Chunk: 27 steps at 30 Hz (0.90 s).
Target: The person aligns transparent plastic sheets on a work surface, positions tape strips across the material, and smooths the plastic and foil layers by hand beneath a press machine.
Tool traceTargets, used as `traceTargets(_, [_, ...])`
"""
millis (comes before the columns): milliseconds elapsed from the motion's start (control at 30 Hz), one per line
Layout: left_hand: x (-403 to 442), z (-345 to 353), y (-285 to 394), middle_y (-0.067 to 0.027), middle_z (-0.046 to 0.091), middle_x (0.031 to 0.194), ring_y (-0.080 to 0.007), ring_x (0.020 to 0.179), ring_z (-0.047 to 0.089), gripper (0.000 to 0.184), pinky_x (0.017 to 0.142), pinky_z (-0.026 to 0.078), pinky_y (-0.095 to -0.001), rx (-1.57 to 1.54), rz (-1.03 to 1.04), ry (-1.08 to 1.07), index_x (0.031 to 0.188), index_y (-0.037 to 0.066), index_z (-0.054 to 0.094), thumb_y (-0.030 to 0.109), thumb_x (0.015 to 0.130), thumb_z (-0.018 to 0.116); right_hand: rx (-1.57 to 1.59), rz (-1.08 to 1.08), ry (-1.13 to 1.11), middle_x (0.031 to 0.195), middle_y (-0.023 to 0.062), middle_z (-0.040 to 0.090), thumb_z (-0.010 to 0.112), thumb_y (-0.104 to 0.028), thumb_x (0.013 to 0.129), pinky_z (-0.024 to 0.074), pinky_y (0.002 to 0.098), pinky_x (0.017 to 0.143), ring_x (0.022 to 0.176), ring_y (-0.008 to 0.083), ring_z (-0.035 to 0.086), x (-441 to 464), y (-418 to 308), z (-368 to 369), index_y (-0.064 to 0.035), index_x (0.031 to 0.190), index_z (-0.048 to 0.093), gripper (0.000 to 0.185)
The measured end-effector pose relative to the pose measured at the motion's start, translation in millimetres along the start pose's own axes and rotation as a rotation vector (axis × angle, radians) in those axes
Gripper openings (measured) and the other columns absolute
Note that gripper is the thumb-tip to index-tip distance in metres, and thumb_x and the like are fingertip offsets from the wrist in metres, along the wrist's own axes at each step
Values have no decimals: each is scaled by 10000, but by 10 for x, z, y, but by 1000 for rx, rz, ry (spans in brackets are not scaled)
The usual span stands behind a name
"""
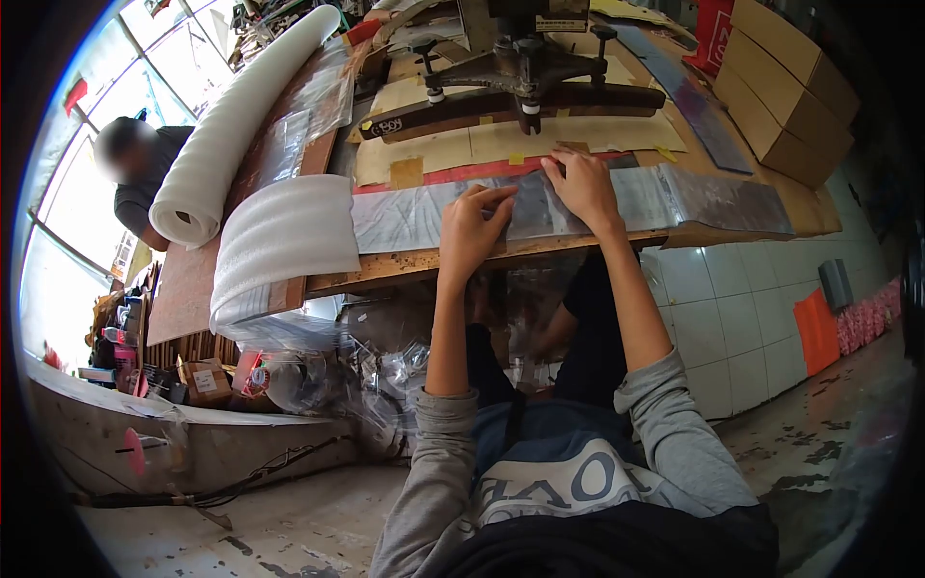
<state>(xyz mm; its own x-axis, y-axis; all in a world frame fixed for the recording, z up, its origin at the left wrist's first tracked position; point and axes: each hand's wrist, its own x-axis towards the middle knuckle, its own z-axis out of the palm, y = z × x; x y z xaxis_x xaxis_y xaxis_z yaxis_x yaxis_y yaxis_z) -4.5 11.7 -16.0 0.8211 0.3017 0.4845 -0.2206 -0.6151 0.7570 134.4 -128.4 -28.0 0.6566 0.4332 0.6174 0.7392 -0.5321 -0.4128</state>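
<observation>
A long strip of grey, shiny plastic film [409, 217] lies along the front edge of the worktable. Over it, my left hand [470, 231] is closed, with thumb and index finger brought together; whatever is between them, if anything, is too small to make out. My right hand [584, 191] reaches farther in, its fingers extended at the film's far edge beside a red strip [434, 176]. Just beyond both hands hangs the dark metal bar [578, 98] of a press, above pale yellowish boards [434, 144] with tape pieces on them.
White foam sheet [279, 231] drapes over the table's left end, near a large foam roll [226, 135]. Another person [145, 173] is at the far left. Cardboard boxes [785, 87] stand back right. Clear plastic scraps [385, 376] hang below the table.
</observation>
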Motion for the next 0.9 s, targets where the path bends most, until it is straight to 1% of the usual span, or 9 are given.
traceTargets(167, [16, 1, 14, -124, 651, 806, -205, 720, 679, 197, 670, 524, -297, 5, -2, -4, 1010, 32, 718, 119, 842, 661, -79, 76, -16, 1018, 126, 684, 569, -305, 902, 441, 453, 891, 958, 282, 642, -19, -1, 29, -23, 983, 691, 318])
traceTargets(267, [10, -13, 16, -98, 676, 852, -169, 762, 669, 216, 678, 493, -280, 21, -35, -27, 1040, 75, 723, 132, 841, 661, -105, 78, -33, 1059, 105, 678, 544, -320, 916, 412, 490, 916, 988, 271, 637, -20, -3, 25, -38, 1017, 685, 331])
traceTargets(367, [6, -22, 30, -93, 676, 857, -165, 779, 674, 226, 682, 491, -278, 18, -33, -29, 1049, 75, 720, 138, 840, 664, -164, 101, -59, 1134, 84, 657, 528, -313, 923, 404, 517, 932, 1044, 261, 617, -23, -19, 16, -59, 1072, 668, 326])
traceTargets(467, [8, -21, 12, -89, 673, 861, -163, 785, 678, 232, 681, 489, -275, 4, -21, -15, 1056, 80, 718, 146, 840, 665, -217, 90, -52, 1220, 56, 621, 506, -304, 934, 383, 544, 964, 1115, 238, 585, -25, -7, 33, -83, 1136, 642, 329])
traceTargets(567, [11, -37, 20, -81, 691, 852, -143, 767, 683, 247, 663, 492, -262, 27, -23, -37, 1078, 81, 711, 148, 846, 660, -246, 120, -84, 1287, 30, 583, 481, -297, 948, 357, 575, 993, 1206, 203, 525, -26, -11, 32, -103, 1179, 620, 332])
traceTargets(667, [12, -49, 3, -75, 709, 819, -119, 721, 681, 259, 642, 497, -244, -31, -64, -81, 1099, 76, 702, 144, 854, 652, -267, 100, -94, 1319, 16, 562, 458, -296, 961, 320, 603, 1017, 1277, 188, 464, -33, 25, 67, -110, 1213, 602, 344])
traceTargets(767, [11, -80, 85, -119, 693, 829, -156, 706, 700, 226, 634, 518, -259, -53, -107, -112, 1056, 17, 692, 108, 854, 646, -277, 99, -113, 1332, 9, 554, 443, -298, 968, 285, 620, 1036, 1310, 198, 428, -31, 50, 89, -120, 1238, 588, 354])
traceTargets(900, [9, -77, 76, -103, 709, 805, -146, 716, 707, 236, 613, 519, -250, -82, -122, -133, 1073, 18, 686, 105, 859, 638, -252, 128, -138, 1348, 8, 542, 442, -299, 969, 260, 627, 1048, 1315, 216, 422, -26, 42, 81, -132, 1254, 580, 359])
